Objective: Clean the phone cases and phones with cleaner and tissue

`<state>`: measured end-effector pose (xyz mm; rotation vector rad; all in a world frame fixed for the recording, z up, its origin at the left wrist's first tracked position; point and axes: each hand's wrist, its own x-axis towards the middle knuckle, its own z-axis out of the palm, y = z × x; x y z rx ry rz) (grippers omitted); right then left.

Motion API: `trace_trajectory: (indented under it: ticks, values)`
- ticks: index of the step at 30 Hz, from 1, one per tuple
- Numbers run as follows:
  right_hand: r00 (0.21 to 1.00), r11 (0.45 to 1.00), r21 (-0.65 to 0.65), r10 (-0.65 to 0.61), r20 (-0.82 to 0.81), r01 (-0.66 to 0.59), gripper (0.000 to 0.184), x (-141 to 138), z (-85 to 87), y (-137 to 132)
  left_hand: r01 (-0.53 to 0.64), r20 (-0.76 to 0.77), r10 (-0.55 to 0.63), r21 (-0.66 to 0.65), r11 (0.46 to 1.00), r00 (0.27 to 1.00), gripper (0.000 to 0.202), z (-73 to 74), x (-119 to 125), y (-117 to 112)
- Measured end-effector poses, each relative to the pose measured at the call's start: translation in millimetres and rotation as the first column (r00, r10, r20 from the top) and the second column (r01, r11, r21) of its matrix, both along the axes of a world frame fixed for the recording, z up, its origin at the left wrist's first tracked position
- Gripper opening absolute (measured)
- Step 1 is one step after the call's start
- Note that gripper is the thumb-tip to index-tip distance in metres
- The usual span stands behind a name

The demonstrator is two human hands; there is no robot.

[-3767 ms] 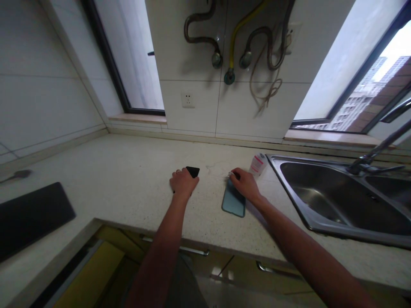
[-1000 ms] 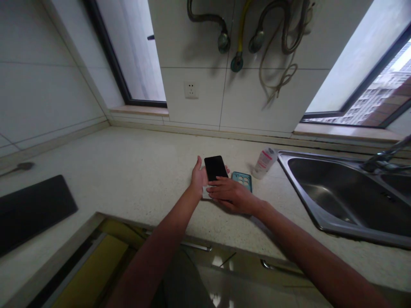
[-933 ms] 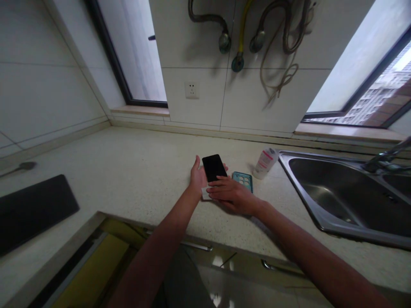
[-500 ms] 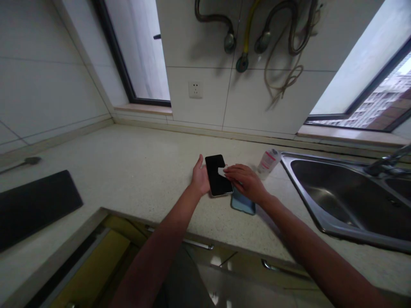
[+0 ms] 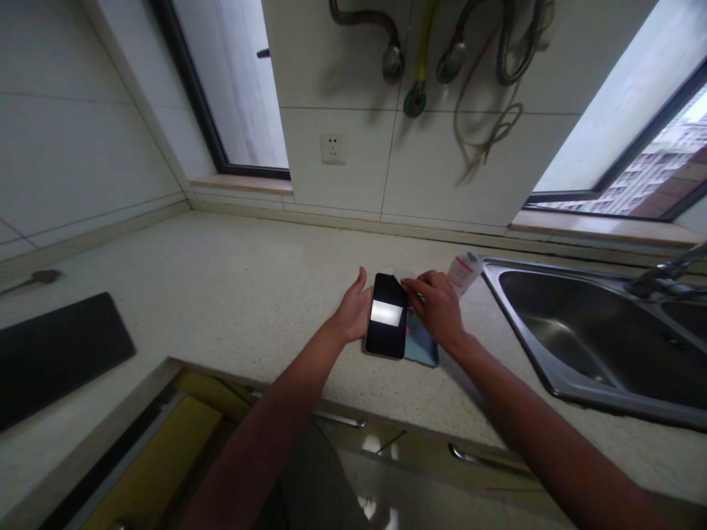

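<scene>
My left hand (image 5: 353,313) holds a black smartphone (image 5: 387,338) by its left side, thumb pointing up. The dark screen faces me with a bright white reflection across its middle. At the phone's upper right edge, the fingers of my right hand (image 5: 439,305) are pinched together on a small white wipe, mostly hidden now; a pale bit shows just above the phone's top. A blue-grey phone case (image 5: 423,346) lies on the counter, partly under the phone and my right hand. Behind that hand stands a clear plastic bottle (image 5: 465,272) with pink-red print.
A steel sink (image 5: 552,316) with a faucet (image 5: 663,280) is set into the counter (image 5: 248,294) at right. At left lies a dark flat panel (image 5: 60,353). Hoses with valves (image 5: 393,62) hang on the tiled wall, near a socket (image 5: 333,149). Drawer handles (image 5: 469,458) line the front.
The phone has shifted right and turned more upright, and a bright reflection now shows on it. My right hand has moved from the screen's middle to its upper right edge.
</scene>
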<state>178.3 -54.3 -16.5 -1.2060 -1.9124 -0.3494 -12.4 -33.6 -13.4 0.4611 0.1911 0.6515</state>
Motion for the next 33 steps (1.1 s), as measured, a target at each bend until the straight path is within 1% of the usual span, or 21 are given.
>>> trace_trajectory:
  ticks: [2, 4, 6, 8, 10, 13, 17, 20, 23, 25, 27, 30, 33]
  values:
    - [1.000, 1.000, -0.010, -0.003, -0.002, 0.003, 0.028, 0, -0.5, 0, 0.020, -0.007, -0.020, 0.015, 1.000, 1.000, 0.072, 0.8, 1, -1]
    - [0.999, 1.000, -0.013, 0.028, 0.020, -0.028, 0.028, -3, -1.5, -1, 0.026, -0.019, -0.026, 0.031, 0.999, 0.999, 0.072, 1.5, 3, -3]
    - [0.994, 0.996, -0.016, 0.092, 0.056, -0.092, 0.027, -9, -2.5, -4, 0.018, -0.035, -0.017, 0.036, 0.999, 0.999, 0.072, 1.8, 5, -3]
    - [0.979, 0.983, -0.031, 0.182, 0.091, -0.180, 0.026, -17, -2.7, -9, -0.005, -0.054, 0.006, 0.026, 1.000, 0.999, 0.070, 1.6, 7, -3]
    - [0.951, 0.960, -0.068, 0.279, 0.134, -0.272, 0.025, -24, -1.7, -15, -0.044, -0.075, 0.044, 0.008, 0.999, 0.996, 0.069, 0.4, 7, -2]
    - [0.888, 0.910, -0.154, 0.411, 0.206, -0.386, 0.022, -32, 1.2, -24, -0.118, -0.108, 0.115, -0.015, 0.993, 0.987, 0.070, -2.5, 5, 1]
    - [0.818, 0.851, -0.243, 0.518, 0.249, -0.465, 0.022, -39, 4.9, -32, -0.193, -0.080, 0.190, -0.025, 0.981, 0.979, 0.075, -3.3, 3, 7]
    - [0.782, 0.828, -0.275, 0.556, 0.283, -0.489, 0.025, -40, 9.0, -34, -0.241, -0.073, 0.236, -0.059, 0.969, 0.969, 0.080, 0.2, 2, 9]
    - [0.762, 0.818, -0.296, 0.570, 0.308, -0.493, 0.026, -36, 15.0, -32, -0.270, -0.075, 0.265, -0.077, 0.960, 0.961, 0.081, 3.9, 1, 9]
    - [0.769, 0.820, -0.295, 0.566, 0.297, -0.490, 0.024, -29, 18.2, -28, -0.275, -0.068, 0.271, -0.072, 0.959, 0.960, 0.080, 5.3, 0, 8]
    - [0.810, 0.847, -0.268, 0.522, 0.266, -0.459, 0.022, -21, 19.1, -23, -0.262, -0.064, 0.258, -0.069, 0.963, 0.964, 0.078, 5.8, -1, 7]
    - [0.906, 0.913, -0.212, 0.387, 0.172, -0.350, 0.022, -12, 15.4, -15, -0.232, -0.069, 0.228, -0.071, 0.970, 0.971, 0.069, 5.5, -1, 6]
    - [0.956, 0.939, -0.196, 0.293, 0.030, -0.282, 0.024, -9, 8.8, -10, -0.219, -0.071, 0.215, -0.067, 0.973, 0.974, 0.060, 4.0, -1, 6]
